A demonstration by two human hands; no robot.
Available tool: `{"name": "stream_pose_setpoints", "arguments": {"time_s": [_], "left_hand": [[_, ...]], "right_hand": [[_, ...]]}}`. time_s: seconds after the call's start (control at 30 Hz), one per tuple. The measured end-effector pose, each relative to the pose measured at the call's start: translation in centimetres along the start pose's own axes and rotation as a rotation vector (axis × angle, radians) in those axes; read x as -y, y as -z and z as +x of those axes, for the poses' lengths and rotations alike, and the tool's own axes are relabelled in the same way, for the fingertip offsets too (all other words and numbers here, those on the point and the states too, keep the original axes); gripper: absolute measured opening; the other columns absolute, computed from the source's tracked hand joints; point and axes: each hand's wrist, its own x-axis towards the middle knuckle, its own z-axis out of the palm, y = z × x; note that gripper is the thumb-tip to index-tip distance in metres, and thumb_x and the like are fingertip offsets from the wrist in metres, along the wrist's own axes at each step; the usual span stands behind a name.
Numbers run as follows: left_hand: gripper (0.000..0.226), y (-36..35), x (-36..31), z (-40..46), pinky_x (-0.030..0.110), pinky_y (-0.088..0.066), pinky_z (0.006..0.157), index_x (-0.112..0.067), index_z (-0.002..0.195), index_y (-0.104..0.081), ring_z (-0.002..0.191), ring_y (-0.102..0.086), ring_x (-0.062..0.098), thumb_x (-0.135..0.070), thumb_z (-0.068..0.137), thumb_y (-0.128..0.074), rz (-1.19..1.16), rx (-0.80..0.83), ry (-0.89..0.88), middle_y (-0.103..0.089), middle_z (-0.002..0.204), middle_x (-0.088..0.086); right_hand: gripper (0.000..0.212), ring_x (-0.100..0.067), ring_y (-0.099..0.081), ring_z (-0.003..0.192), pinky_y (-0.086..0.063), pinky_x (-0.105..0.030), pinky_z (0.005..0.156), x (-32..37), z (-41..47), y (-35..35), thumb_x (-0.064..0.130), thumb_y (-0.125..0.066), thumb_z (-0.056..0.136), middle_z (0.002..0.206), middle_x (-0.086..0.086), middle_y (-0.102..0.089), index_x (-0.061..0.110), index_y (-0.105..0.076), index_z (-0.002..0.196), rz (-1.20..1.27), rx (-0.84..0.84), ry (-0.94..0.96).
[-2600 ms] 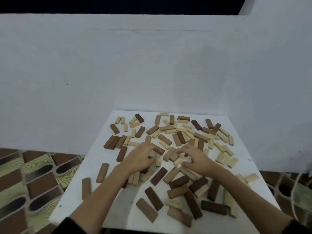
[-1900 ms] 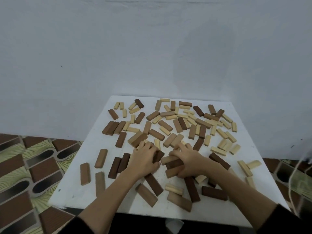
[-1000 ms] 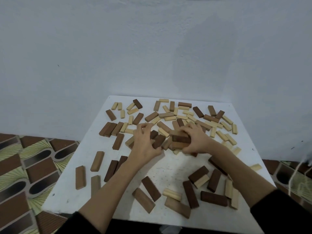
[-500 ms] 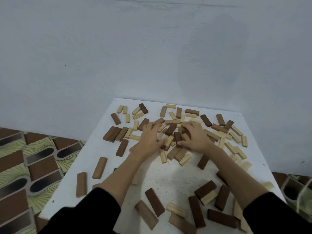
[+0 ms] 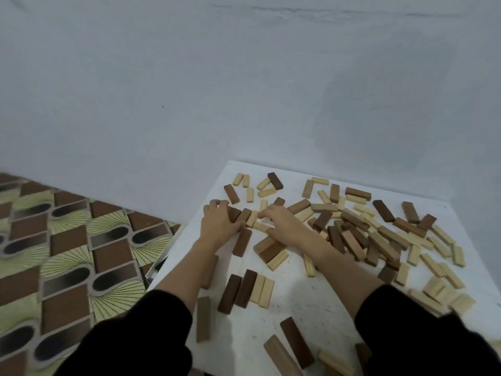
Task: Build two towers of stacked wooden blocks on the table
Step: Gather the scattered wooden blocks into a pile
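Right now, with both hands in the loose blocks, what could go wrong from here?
1. The left hand works beside the table's left edge; blocks it gathers could slide off onto the floor.
2. The right forearm lies across loose blocks; drawing back may scatter them.
3. No tower is started, and scattered blocks leave little bare surface for two bases.

Head view — forward-down over the table (image 5: 298, 316), apparently near

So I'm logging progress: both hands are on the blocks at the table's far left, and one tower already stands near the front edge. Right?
Not quite. The head view shows no tower: the four blocks near the front lie flat, side by side. The left hand and right hand are indeed on blocks at the white table's far left.
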Motion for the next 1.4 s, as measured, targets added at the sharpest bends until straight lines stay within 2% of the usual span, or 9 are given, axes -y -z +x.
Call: {"name": "stream_pose_setpoints", "arguments": {"time_s": [0.1, 0.3, 0.4, 0.5, 0.7, 0.97, 1.07, 1.17, 1.4], "left_hand": [[0.076, -0.6, -0.2, 0.7, 0.039, -0.040, 0.094, -0.009, 0.135, -0.038, 0.126, -0.033, 0.029, -0.046, 0.078, -0.072, 0.076, 0.031, 0.055, -0.039, 0.134, 0.013], [0.071, -0.4, 0.4, 1.0, 0.038, -0.040, 0.090, -0.009, 0.134, -0.038, 0.122, -0.037, 0.030, -0.041, 0.079, -0.069, 0.042, 0.018, 0.083, -0.044, 0.129, 0.013], [0.071, -0.1, 0.5, 0.4, 0.038, -0.038, 0.094, -0.009, 0.135, -0.037, 0.122, -0.036, 0.030, -0.046, 0.081, -0.065, 0.006, 0.007, 0.087, -0.045, 0.129, 0.014], [0.072, 0.2, 0.7, -0.2, 0.039, -0.037, 0.096, -0.010, 0.136, -0.036, 0.122, -0.035, 0.029, -0.046, 0.081, -0.065, 0.019, 0.010, 0.103, -0.043, 0.130, 0.013], [0.071, 0.3, 1.0, -0.6, 0.036, -0.040, 0.085, -0.011, 0.129, -0.035, 0.116, -0.036, 0.027, -0.037, 0.073, -0.071, 0.143, 0.090, 0.077, -0.042, 0.123, 0.011], [0.080, 0.6, -0.1, -1.4, 0.036, -0.038, 0.090, -0.012, 0.136, -0.032, 0.119, -0.034, 0.027, -0.035, 0.073, -0.074, -0.060, -0.006, 0.150, -0.042, 0.127, 0.012], [0.080, 0.0, -2.9, -1.6, 0.038, -0.040, 0.093, -0.011, 0.135, -0.034, 0.117, -0.035, 0.027, -0.032, 0.070, -0.075, -0.166, -0.037, 0.074, -0.042, 0.125, 0.012], [0.081, -2.0, -6.9, -2.2, 0.041, -0.040, 0.097, -0.011, 0.137, -0.034, 0.117, -0.033, 0.027, -0.034, 0.070, -0.074, -0.276, 0.020, -0.015, -0.041, 0.124, 0.012], [0.080, -6.1, -13.5, -2.7, 0.034, -0.036, 0.099, -0.013, 0.138, -0.033, 0.124, -0.033, 0.025, -0.029, 0.072, -0.074, -0.347, 0.130, -0.238, -0.039, 0.128, 0.009]], "right_hand": [[0.055, -0.023, -0.039, 0.124, -0.041, -0.042, 0.097, 0.7, 1.4, 0.0, 0.000, -0.055, 0.083, 0.133, -0.005, -0.045, 0.014, -0.046, 0.135, -0.036, 0.072, 0.011], [0.057, -0.027, -0.047, 0.107, -0.046, -0.042, 0.088, 0.7, 3.1, -0.6, -0.015, -0.048, 0.078, 0.118, -0.010, -0.046, 0.008, -0.048, 0.130, -0.177, 0.132, 0.097], [0.043, -0.028, -0.048, 0.092, -0.045, -0.039, 0.078, 0.9, 3.2, -0.7, -0.015, -0.047, 0.080, 0.108, -0.007, -0.037, 0.004, -0.051, 0.118, -0.204, 0.151, 0.091], [0.030, -0.030, -0.047, 0.087, -0.042, -0.038, 0.072, 1.3, 3.3, -0.6, -0.014, -0.048, 0.080, 0.103, -0.005, -0.032, 0.001, -0.053, 0.105, -0.239, 0.162, 0.062], [0.029, -0.027, -0.049, 0.091, -0.043, -0.037, 0.076, 2.1, 2.9, -0.4, -0.011, -0.053, 0.079, 0.108, -0.012, -0.044, 0.004, -0.050, 0.103, -0.232, 0.164, 0.066], [0.032, -0.023, -0.047, 0.095, -0.045, -0.037, 0.080, 0.4, 0.5, 1.5, 0.000, -0.059, 0.076, 0.109, -0.009, -0.047, 0.006, -0.049, 0.106, -0.060, -0.001, -0.042], [0.038, -0.021, -0.046, 0.099, -0.044, -0.033, 0.078, -1.8, -2.2, 2.8, 0.009, -0.066, 0.072, 0.106, -0.005, -0.047, 0.008, -0.049, 0.106, -0.004, -0.084, -0.144], [0.038, -0.023, -0.049, 0.105, -0.042, -0.030, 0.078, -4.5, -5.2, 3.9, 0.017, -0.061, 0.080, 0.112, -0.008, -0.049, 0.008, -0.049, 0.115, -0.057, -0.191, -0.260], [0.040, -0.030, -0.046, 0.114, -0.042, -0.039, 0.088, -9.0, -10.1, 6.4, 0.034, -0.052, 0.090, 0.123, -0.012, -0.052, 0.009, -0.051, 0.121, -0.212, -0.356, -0.515]]}}
